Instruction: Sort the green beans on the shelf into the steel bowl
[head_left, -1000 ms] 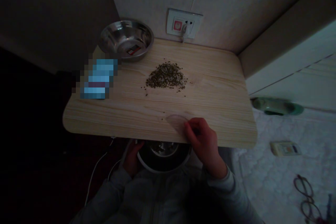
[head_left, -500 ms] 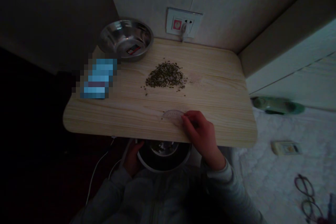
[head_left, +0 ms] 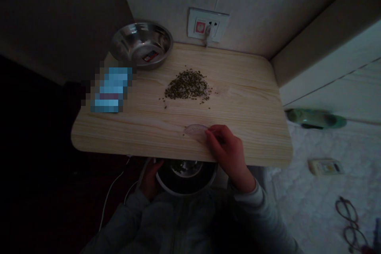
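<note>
At the left end of the wooden table (head_left: 250, 119) lay a bright screen (head_left: 111, 89), blurred into blue blocks. A white cord (head_left: 108, 196) hung below the front edge. Behind the screen, near the back left corner, stood a shiny metal bowl (head_left: 139, 51) with a dark and red label inside. Below the table's front edge, the left hand (head_left: 150, 180) was at the left side of a round dark pot (head_left: 186, 186) with a pale rim; its fingers were mostly in shadow, so how far they were closed could not be told. Some green bits showed inside the pot.

The seeds (head_left: 187, 85), small and greenish brown, lay in a loose heap near the middle of the table, a few scattered around it. Nearer the front edge, the right hand (head_left: 229, 147) pinched a clear plastic piece (head_left: 195, 130) at its right end between thumb and fingers, the curved side facing the heap. On the wall behind was an outlet (head_left: 192, 24) with a plug (head_left: 209, 31) in it. To the right of the table, a green object (head_left: 317, 119), a small box (head_left: 326, 167) and glasses (head_left: 355, 224) lay on pale quilted cloth (head_left: 291, 206).
</note>
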A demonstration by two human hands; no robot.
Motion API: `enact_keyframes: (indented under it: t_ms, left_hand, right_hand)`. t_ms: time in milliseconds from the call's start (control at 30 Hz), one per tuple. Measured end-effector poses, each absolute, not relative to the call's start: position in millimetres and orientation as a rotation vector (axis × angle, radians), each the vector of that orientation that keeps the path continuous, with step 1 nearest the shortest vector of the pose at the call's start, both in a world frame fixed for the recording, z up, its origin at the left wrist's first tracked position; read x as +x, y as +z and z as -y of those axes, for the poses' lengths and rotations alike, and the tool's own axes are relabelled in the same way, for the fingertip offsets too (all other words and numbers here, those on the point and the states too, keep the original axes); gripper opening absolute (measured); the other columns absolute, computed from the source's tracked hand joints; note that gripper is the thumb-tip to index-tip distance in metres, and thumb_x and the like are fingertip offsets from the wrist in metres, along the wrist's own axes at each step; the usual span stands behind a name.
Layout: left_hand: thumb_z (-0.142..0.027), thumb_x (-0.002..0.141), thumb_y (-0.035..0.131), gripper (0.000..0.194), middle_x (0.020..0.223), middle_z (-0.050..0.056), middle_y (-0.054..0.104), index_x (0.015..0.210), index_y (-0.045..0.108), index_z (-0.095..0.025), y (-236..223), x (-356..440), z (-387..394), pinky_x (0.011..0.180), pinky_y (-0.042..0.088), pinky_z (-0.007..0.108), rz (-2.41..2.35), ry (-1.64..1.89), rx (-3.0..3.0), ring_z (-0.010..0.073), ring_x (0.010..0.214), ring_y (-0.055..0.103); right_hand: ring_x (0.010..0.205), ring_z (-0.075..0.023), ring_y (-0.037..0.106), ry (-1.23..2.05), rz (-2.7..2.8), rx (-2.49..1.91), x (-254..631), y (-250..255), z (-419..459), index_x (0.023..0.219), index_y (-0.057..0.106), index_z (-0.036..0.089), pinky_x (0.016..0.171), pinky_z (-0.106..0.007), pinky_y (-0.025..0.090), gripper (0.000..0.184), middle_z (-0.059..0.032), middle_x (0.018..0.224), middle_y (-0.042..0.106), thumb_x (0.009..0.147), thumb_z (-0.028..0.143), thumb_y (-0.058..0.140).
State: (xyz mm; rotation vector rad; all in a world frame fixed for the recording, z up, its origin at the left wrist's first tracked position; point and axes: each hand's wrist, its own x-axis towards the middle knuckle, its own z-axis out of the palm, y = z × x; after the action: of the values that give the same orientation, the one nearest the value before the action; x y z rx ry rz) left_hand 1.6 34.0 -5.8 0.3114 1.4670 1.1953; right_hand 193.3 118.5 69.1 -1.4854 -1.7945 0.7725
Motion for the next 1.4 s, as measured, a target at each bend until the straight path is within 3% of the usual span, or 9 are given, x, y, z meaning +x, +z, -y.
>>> enact_keyframes:
  t_ms: [100,333,567,733,933,1100,1267,1400]
  left_hand:
    - [-0.034,0.052,0.070,0.017,0.083,0.007,0.068,0.063,0.065,-0.021,-6,1,-33,0.094,0.037,0.041,-1.504,1.195,0.323,0.0317,0.107,0.053]
    - [-0.035,0.060,0.066,0.018,0.087,0.006,0.069,0.068,0.064,-0.018,-12,3,-32,0.092,0.039,0.040,-1.395,1.189,0.239,0.0293,0.104,0.056]
    - [-0.033,0.048,0.074,0.021,0.080,0.006,0.069,0.062,0.065,-0.021,-10,0,-31,0.094,0.037,0.039,-1.534,1.200,0.311,0.0300,0.105,0.055]
    - [-0.037,0.054,0.069,0.022,0.083,0.006,0.069,0.065,0.065,-0.018,-10,4,-32,0.088,0.042,0.042,-1.462,1.199,0.232,0.0297,0.097,0.059]
    - [-0.035,0.053,0.069,0.017,0.081,0.005,0.069,0.060,0.063,-0.020,-1,6,-37,0.086,0.044,0.042,-1.414,1.216,0.167,0.0298,0.094,0.061]
    - [-0.029,0.043,0.075,0.017,0.074,0.005,0.068,0.053,0.063,-0.022,1,2,-35,0.090,0.041,0.039,-1.526,1.187,0.272,0.0312,0.100,0.057]
    - [-0.035,0.053,0.068,0.016,0.071,0.005,0.068,0.054,0.063,-0.020,3,4,-36,0.086,0.044,0.040,-1.495,1.177,0.195,0.0294,0.093,0.060]
    - [-0.033,0.048,0.070,0.015,0.068,0.005,0.067,0.050,0.062,-0.021,7,6,-37,0.083,0.045,0.040,-1.543,1.163,0.173,0.0297,0.088,0.061]
  right_hand:
    - [0.062,-0.0124,0.059,0.785,1.828,-1.462,195,71,-122,0.087,0.057,0.021,0.058,-0.024,0.045,0.012,0.0001,0.070,0.065,0.083,0.030,0.052]
    - [0.064,-0.0134,0.060,0.791,1.852,-1.447,197,70,-125,0.088,0.061,0.020,0.060,-0.025,0.046,0.016,-0.0010,0.072,0.066,0.083,0.032,0.052]
    - [0.067,-0.0139,0.060,0.815,1.879,-1.416,200,68,-124,0.088,0.062,0.019,0.063,-0.026,0.047,0.018,-0.0018,0.074,0.066,0.083,0.033,0.053]
    - [0.069,-0.0148,0.060,0.785,1.939,-1.399,199,69,-124,0.087,0.063,0.018,0.064,-0.027,0.046,0.018,-0.0035,0.077,0.067,0.083,0.033,0.052]
    - [0.071,-0.0151,0.060,0.729,2.010,-1.331,198,69,-124,0.085,0.063,0.019,0.066,-0.027,0.046,0.017,-0.0042,0.081,0.068,0.084,0.031,0.051]
    - [0.069,-0.0149,0.059,0.725,2.042,-1.334,195,70,-124,0.085,0.063,0.018,0.064,-0.027,0.045,0.017,-0.0044,0.078,0.067,0.085,0.031,0.051]
    - [0.066,-0.0152,0.057,0.693,2.082,-1.350,190,70,-123,0.084,0.063,0.019,0.062,-0.027,0.043,0.018,-0.0032,0.072,0.065,0.085,0.031,0.050]
    - [0.065,-0.0152,0.057,0.671,2.110,-1.351,186,70,-122,0.084,0.063,0.019,0.062,-0.027,0.042,0.018,-0.0026,0.069,0.065,0.085,0.031,0.050]
